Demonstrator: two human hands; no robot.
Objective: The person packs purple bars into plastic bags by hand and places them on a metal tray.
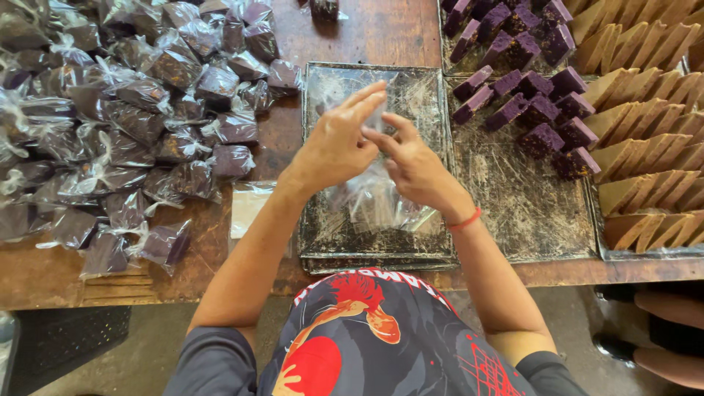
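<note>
Clear plastic is the work in hand: the left hand [336,143] and right hand [411,165] meet above an empty dark tray [323,235], fingertips of both pinching a thin bag [370,198] as if to part its mouth, so the bag hangs slack between them. Purple blocks [539,110] lie on a second tray [513,213] just to the right, within reach, with tan wedges [645,110] beyond. Wrapped purple pieces [139,125] are heaped at the left of the wooden table [381,29], near a flat stack of spare bags [249,205].
</note>
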